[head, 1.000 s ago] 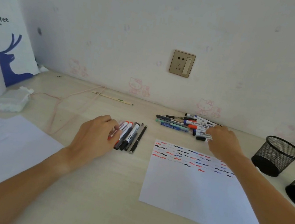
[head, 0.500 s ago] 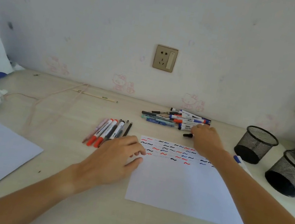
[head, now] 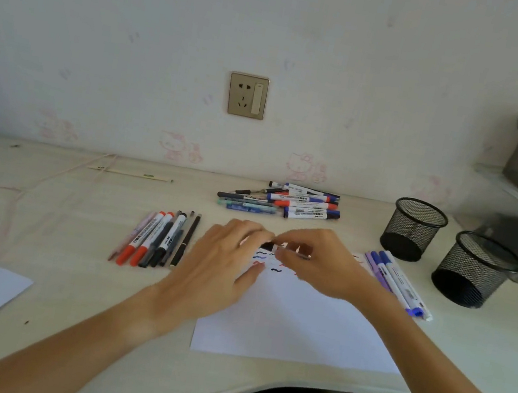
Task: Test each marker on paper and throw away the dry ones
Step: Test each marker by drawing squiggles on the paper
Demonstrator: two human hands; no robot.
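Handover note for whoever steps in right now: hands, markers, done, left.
Left hand and right hand meet over the test paper, both pinching one marker with a black end; whether its cap is on or off is hidden.
Untested-looking pile lies by the wall. Row of markers lies left of the paper, blue and purple group right of it. Two mesh cups look empty.
Done: several rows of black, red and blue squiggles on the paper.
Left: test this marker, then the pile; which ones are dry cannot be told.
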